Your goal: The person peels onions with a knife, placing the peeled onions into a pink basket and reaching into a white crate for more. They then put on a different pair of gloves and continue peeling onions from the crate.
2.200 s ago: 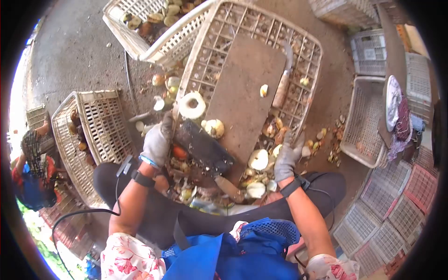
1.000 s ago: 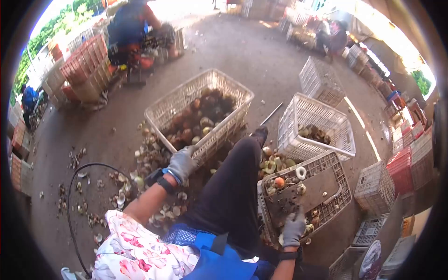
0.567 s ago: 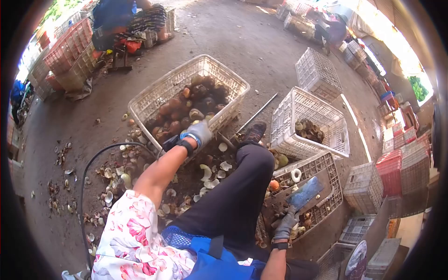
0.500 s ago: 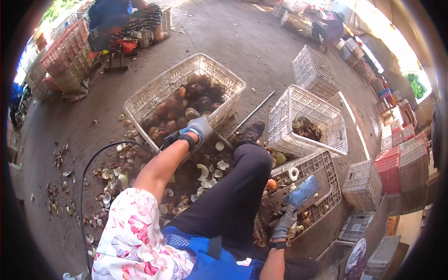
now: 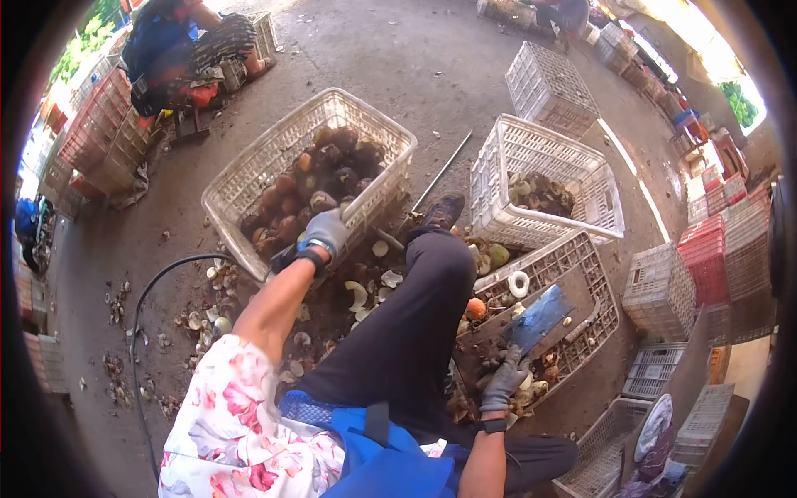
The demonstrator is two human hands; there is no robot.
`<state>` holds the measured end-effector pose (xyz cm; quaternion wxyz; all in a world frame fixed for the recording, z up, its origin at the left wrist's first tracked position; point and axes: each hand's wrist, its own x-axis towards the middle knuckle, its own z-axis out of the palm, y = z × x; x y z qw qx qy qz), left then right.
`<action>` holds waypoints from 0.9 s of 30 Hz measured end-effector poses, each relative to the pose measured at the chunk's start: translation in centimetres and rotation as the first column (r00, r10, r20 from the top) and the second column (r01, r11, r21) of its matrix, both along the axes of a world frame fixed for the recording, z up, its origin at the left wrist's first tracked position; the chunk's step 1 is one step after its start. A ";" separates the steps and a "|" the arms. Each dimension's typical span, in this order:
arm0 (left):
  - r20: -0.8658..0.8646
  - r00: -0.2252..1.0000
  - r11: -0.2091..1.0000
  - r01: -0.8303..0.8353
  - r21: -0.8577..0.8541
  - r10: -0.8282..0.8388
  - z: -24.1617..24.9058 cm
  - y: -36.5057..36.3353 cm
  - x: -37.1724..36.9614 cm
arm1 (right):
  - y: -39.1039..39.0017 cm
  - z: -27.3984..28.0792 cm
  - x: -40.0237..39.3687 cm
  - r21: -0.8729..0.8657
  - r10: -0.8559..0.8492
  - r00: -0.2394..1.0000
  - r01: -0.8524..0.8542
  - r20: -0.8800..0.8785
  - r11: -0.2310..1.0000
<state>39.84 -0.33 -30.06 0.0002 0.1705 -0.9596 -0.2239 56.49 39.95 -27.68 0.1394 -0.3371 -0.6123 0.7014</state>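
Cleaver (image 5: 535,319) is held by its handle in the gloved right hand (image 5: 505,382), broad face up above a wooden board (image 5: 585,284) on a lattice crate (image 5: 573,257); whether the blade touches the board I cannot tell. The gloved left hand (image 5: 326,232) is at the near rim of a white crate (image 5: 257,158) part-filled with brown, coconut-like rounds (image 5: 286,187); its fingertips are hidden, so I cannot tell how firmly it grips.

With the arms spread so wide, the sound way, I judge, is to keep the blade low and level, its edge turned from the leg, and to hook the whole left palm over the rim rather than trust the fingertips.

The raised knee (image 5: 440,257) stands between the two hands and is likely the main obstacle. A metal rod (image 5: 444,170) lies beyond the foot, near a second white crate (image 5: 531,137) holding scraps. Pale shell pieces (image 5: 357,292) litter the floor by the leg, a possible slip. A black cable (image 5: 141,332) loops at the left, and a co-worker (image 5: 166,50) sits farther off.
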 end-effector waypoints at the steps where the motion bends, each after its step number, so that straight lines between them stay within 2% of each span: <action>1: 0.018 1.000 1.000 0.013 -0.013 -0.013 -0.2 0.0 1.5 | 0.4 -0.3 0.0 -0.004 0.005 1.000 -0.005 0.005 1.000; 5: 0.098 0.992 0.994 0.091 -0.055 -0.085 -0.4 0.2 8.9 | 0.0 0.2 -0.1 -0.003 -0.052 0.998 0.052 0.042 0.999; 7: 0.132 0.985 0.993 0.117 -0.021 -0.114 0.3 0.8 13.1 | 0.7 -0.8 0.0 0.052 -0.051 0.998 0.049 0.040 0.997; 9: 0.246 0.961 0.991 0.132 0.001 -0.128 0.8 1.6 16.2 | 0.4 -0.2 -0.1 0.055 -0.082 0.994 0.078 0.073 0.995; 11: 0.275 0.943 0.982 0.184 0.041 -0.188 1.0 2.6 18.2 | 0.6 -0.9 -0.2 0.112 -0.038 0.995 0.027 0.096 0.993; 13: 0.310 0.920 0.966 0.193 0.175 -0.240 2.5 3.0 18.6 | 0.2 0.2 -0.1 0.190 -0.059 0.993 0.038 0.106 0.981; 15: 0.343 0.891 0.937 0.206 0.282 -0.299 4.7 2.3 17.3 | 3.3 -3.2 0.4 0.243 -0.041 0.996 0.020 0.080 0.970; 16: 0.405 0.865 0.915 0.137 0.380 -0.298 5.6 1.1 16.4 | 3.7 -3.8 0.4 0.231 -0.053 0.997 0.038 0.059 0.972; 17: 0.173 0.911 0.842 0.254 0.476 -0.373 1.5 -1.9 16.7 | 3.3 -3.6 0.6 0.217 -0.075 0.996 0.063 0.044 0.974; 18: -0.062 0.899 0.801 0.417 0.429 -0.434 -0.6 -4.8 16.3 | 2.9 -3.2 0.6 0.200 -0.074 0.996 0.062 0.050 0.978; 19: -0.071 0.967 0.913 0.255 0.317 -0.245 -1.4 -6.1 15.8 | 2.0 -2.3 0.4 0.179 -0.074 0.996 0.064 0.051 0.982; 20: -0.093 0.995 0.971 0.061 0.230 -0.040 -2.3 -7.5 15.4 | 1.4 -1.6 0.3 0.156 -0.077 0.996 0.069 0.049 0.985; 21: -0.029 0.992 0.973 -0.118 0.198 0.126 -3.3 -8.9 14.2 | 0.9 -0.9 0.3 0.155 -0.075 0.994 0.063 0.074 0.986; 22: 0.021 0.978 0.939 -0.205 0.275 0.208 -2.7 -10.0 13.0 | 0.6 -0.3 0.4 0.153 -0.073 0.992 0.057 0.101 0.987; 25: 0.048 0.984 0.974 -0.178 0.137 0.173 -3.3 -12.0 9.3 | 0.0 0.2 0.4 0.114 -0.084 0.990 0.071 0.116 0.991; 27: 0.281 0.959 0.998 -0.020 -0.057 0.035 -7.7 -13.7 6.5 | 0.1 0.1 0.2 0.104 -0.088 0.990 0.076 0.113 0.992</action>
